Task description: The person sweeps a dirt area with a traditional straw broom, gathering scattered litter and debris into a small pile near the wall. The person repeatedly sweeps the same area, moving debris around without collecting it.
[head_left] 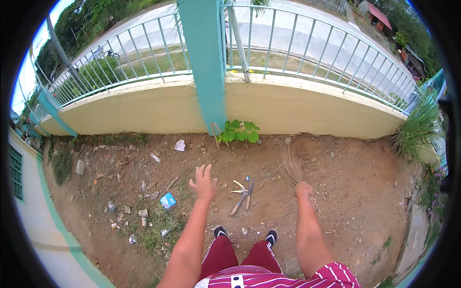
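My right hand (303, 189) is closed around the bound end of a stick broom (291, 163), whose thin bristles fan out over the dirt towards the wall. My left hand (204, 183) is raised with its fingers spread and holds nothing. On the ground between my hands lie pruning shears (241, 188) with pale handles, beside and partly against two bladed tools with wooden handles, one (236, 208) slanting and one (249, 198) nearly upright in view. A small blue and white object (247, 178) lies at the tip of the second tool.
A low cream wall (288, 104) with a railing and a teal post (207, 72) stands ahead. A leafy green plant (239, 131) grows at its foot. To the left lie a blue wrapper (168, 201), white scraps (179, 145) and other litter. Tall grass (417, 129) grows at the right.
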A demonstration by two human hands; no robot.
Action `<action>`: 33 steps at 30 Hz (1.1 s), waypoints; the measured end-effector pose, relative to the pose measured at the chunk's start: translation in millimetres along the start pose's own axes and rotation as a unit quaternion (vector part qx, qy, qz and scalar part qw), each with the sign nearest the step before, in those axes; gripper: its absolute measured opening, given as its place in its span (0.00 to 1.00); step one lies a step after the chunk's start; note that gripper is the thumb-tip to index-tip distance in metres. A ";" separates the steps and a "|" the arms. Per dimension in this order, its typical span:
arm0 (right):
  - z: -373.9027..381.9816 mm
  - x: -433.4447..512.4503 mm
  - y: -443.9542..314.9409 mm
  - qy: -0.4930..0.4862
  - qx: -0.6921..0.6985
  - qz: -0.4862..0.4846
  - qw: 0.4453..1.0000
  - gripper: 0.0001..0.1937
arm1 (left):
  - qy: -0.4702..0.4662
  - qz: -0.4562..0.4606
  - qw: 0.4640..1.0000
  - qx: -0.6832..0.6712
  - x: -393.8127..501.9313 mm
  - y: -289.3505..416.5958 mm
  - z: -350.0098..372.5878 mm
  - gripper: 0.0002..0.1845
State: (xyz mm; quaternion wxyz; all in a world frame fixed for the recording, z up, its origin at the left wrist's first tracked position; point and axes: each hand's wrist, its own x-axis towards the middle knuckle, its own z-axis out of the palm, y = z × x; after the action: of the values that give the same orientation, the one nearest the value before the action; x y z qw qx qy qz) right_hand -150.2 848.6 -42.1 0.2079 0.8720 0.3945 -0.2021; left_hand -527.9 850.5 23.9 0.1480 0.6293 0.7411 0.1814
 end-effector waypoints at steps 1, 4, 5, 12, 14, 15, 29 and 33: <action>24.8 -30.2 -47.5 -0.003 0.003 0.009 1.000 0.14 | -0.002 -0.013 1.000 0.005 0.9 -18.4 -6.9 0.35; 64.1 -128.9 -86.6 0.016 -0.043 -0.171 0.984 0.16 | -0.021 -0.039 0.999 0.006 4.6 -60.1 -24.8 0.34; 48.2 -153.1 -81.8 -0.005 -0.046 -0.187 0.981 0.16 | -0.026 -0.048 0.998 0.002 5.9 -70.9 -30.1 0.33; -80.4 -237.4 28.4 -0.076 -0.096 -0.155 0.980 0.27 | -0.020 -0.036 0.999 -0.034 17.4 -91.7 -38.8 0.33; -95.4 -231.0 45.3 -0.027 -0.129 -0.111 0.985 0.18 | -0.019 -0.040 0.999 -0.030 15.3 -94.8 -45.0 0.33; -95.3 -218.1 56.1 -0.016 -0.126 -0.076 0.989 0.16 | -0.010 -0.037 0.999 -0.029 15.0 -95.5 -47.6 0.33; -2.6 -244.0 63.6 -0.047 -0.053 -0.090 0.993 0.18 | 0.005 -0.041 0.998 -0.040 -40.8 -112.6 -44.3 0.33; -44.7 -256.4 90.6 -0.028 -0.058 -0.078 0.995 0.18 | 0.009 -0.044 0.998 -0.045 -45.8 -123.7 -51.0 0.33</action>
State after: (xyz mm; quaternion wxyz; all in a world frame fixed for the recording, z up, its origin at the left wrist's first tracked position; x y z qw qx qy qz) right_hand -227.4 662.5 145.9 0.2520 0.8191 0.4666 -0.2186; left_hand -651.9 783.4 12.6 0.1777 0.5870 0.7604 0.2137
